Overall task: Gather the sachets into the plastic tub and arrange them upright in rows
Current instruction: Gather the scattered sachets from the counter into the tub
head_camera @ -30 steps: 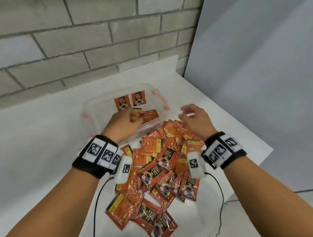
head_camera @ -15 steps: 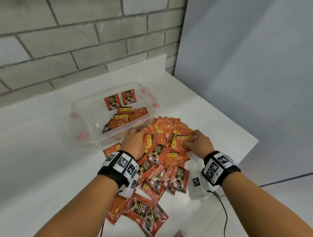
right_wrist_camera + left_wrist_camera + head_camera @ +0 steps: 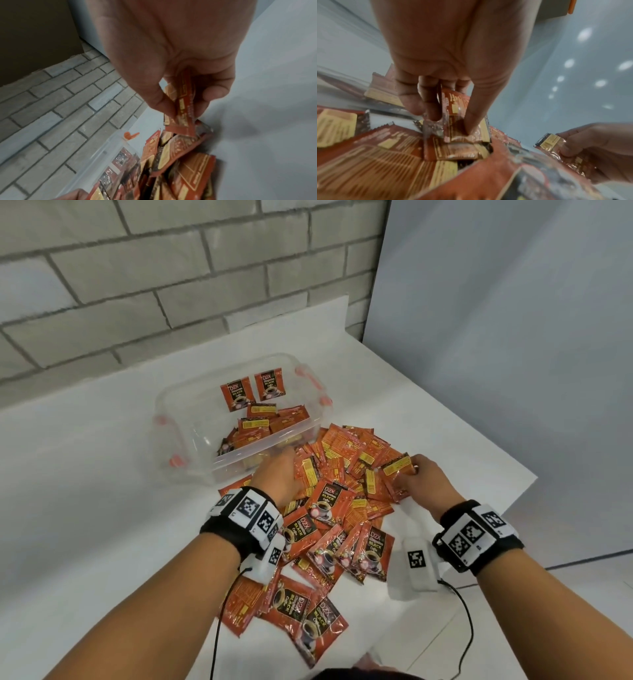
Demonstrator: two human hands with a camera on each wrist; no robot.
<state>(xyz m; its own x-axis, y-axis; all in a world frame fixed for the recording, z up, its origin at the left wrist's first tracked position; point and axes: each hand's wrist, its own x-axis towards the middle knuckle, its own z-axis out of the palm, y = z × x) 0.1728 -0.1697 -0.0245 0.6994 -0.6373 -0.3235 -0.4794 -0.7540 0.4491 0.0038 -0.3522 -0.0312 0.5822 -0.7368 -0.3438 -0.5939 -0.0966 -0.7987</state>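
Observation:
A heap of red coffee sachets (image 3: 342, 508) covers the white table in front of the clear plastic tub (image 3: 191, 419). Two sachets (image 3: 251, 390) stand against the tub's far wall, and several more lie loose inside. My left hand (image 3: 279, 474) is at the heap's left edge beside the tub's near wall, thumb and fingers pinching a sachet (image 3: 453, 106). At the heap's right side my right hand (image 3: 416, 477) pinches another sachet (image 3: 397, 470), seen edge-on (image 3: 184, 108) in the right wrist view.
Orange clips (image 3: 310, 374) mark the tub's rim. A brick wall (image 3: 171, 285) runs behind the table and a grey panel (image 3: 513, 337) closes the right side. The table's right edge (image 3: 507, 498) lies close to my right hand. Cables hang from both wrist cameras.
My left hand left the tub and came down onto the heap, taking a sachet. My right hand dropped to the heap's right side and pinched one up.

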